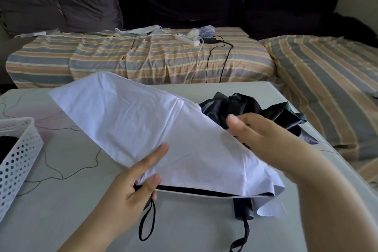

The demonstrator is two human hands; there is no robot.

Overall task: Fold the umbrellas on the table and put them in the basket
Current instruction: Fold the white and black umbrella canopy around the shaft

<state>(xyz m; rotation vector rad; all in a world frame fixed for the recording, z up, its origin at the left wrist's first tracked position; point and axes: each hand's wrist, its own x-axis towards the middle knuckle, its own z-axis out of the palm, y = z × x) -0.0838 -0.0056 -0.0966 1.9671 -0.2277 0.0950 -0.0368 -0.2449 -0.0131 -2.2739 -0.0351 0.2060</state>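
Observation:
A white umbrella (143, 125) with loose, creased canopy lies slanted across the grey table (61, 221). My left hand (135, 186) grips its black handle under the canopy's near edge, and a black wrist strap (147, 225) hangs below. My right hand (266, 139) hovers over the canopy's right side with fingers straight and relaxed, slightly blurred. A crumpled black and dark green umbrella (255, 108) lies behind that hand. Another black handle (243, 209) with a strap pokes out at the near right. The white perforated basket (18, 159) stands at the left edge with something dark inside.
A thin dark cable (67, 176) snakes over the table's left part near the basket. Behind the table is a sofa with a striped cover (143, 57), a white power strip (187, 40) and cords on it.

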